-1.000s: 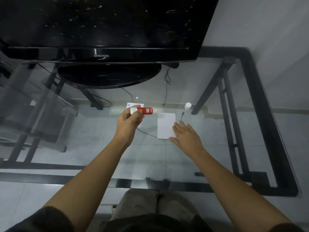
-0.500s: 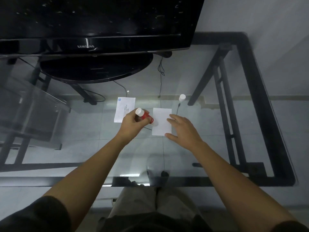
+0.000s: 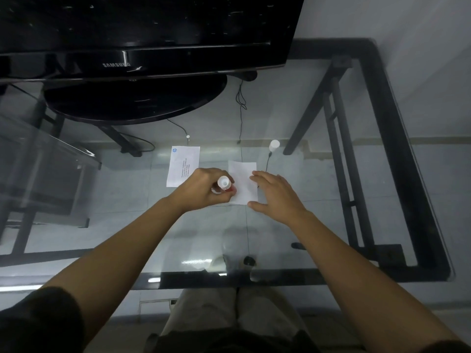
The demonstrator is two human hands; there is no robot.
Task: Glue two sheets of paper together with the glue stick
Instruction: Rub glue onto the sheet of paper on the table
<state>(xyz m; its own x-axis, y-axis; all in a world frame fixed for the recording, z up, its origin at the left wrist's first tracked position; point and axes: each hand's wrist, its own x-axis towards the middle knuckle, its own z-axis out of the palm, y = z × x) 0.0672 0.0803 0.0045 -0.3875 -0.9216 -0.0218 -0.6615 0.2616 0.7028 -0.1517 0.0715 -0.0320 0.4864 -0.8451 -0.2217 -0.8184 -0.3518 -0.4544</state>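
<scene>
head view: only cam, looked down thru glass table [image 3: 318, 225]
left hand [image 3: 204, 191]: fingers curled tight round glue stick [image 3: 224, 184], gripping it
glue stick pos: in left fist, at left edge of blank sheet [image 3: 243, 182]; whether tip touched paper, can't tell, fist hid it
glue stick axis: long axis near vertical, roughly along cam line of sight, so seen end-on; white round end faced up at cam, red body below, working end pointed down at sheet/table
right hand [image 3: 276, 197]: fingers spread flat, holding nothing; fingertips on right edge of blank sheet, thumb near its lower-right corner
blank sheet: flat on glass, long axis ran away from person, btwn the two hands
printed sheet [image 3: 183, 165]: flat, just left of blank one, near corner under left hand; long axis also away from person
cap [image 3: 274, 145]: white, stood on glass beyond blank sheet, apart from it
step (judged): glue application to blank sheet, not yet clearly started
how to do well: keep right hand pinning sheet, glass is slick so paper will skid; stroke away from pinned edge w/ light pressure, keep stick upright, cover edges + corners
</scene>
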